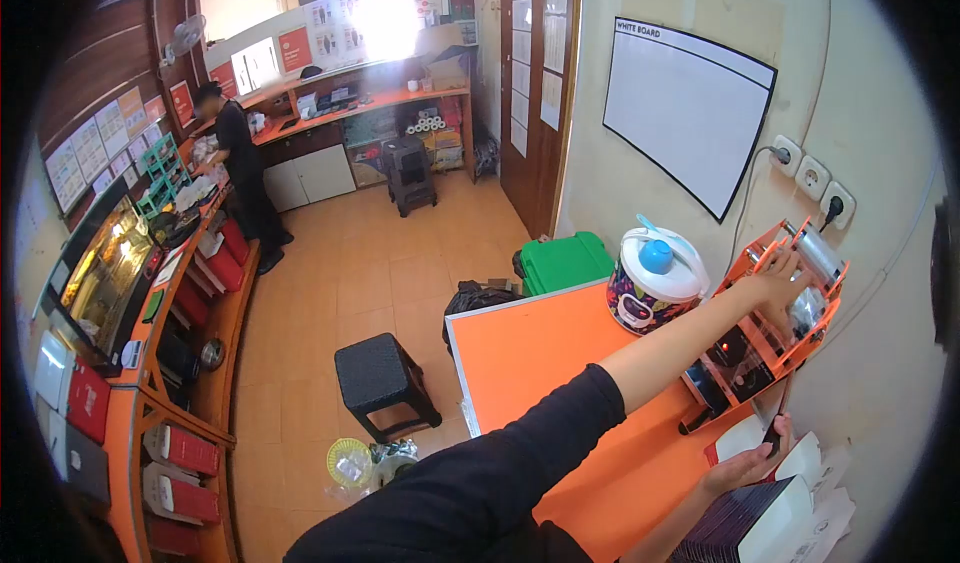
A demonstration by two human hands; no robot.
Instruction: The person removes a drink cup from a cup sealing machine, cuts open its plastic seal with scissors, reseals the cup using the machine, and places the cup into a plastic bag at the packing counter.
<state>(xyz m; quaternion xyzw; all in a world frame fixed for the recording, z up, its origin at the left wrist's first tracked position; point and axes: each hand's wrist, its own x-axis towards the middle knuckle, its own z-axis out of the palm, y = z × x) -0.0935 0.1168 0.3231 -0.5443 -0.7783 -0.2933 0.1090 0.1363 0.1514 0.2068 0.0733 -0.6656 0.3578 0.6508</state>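
My left hand (778,288) reaches across into the upper part of an orange machine, which looks like a cup sealer (735,358). Its bent fingers are apart and rest by the upper frame, near a silvery roll (820,255) and clear plastic film (806,311). What the fingertips touch is partly hidden. Lower down, my right hand (745,466) is closed around a black handle (773,437) at the machine's near side. Just below that hand stand stacked folded paper boxes (755,523), white inside with dark edges.
A patterned rice cooker (655,278) with a blue item on its lid stands on the orange table (530,348). Beyond are a green box (567,262) and a black stool (385,378). Another person (240,163) works at the left counter. Cables run to wall sockets (812,177).
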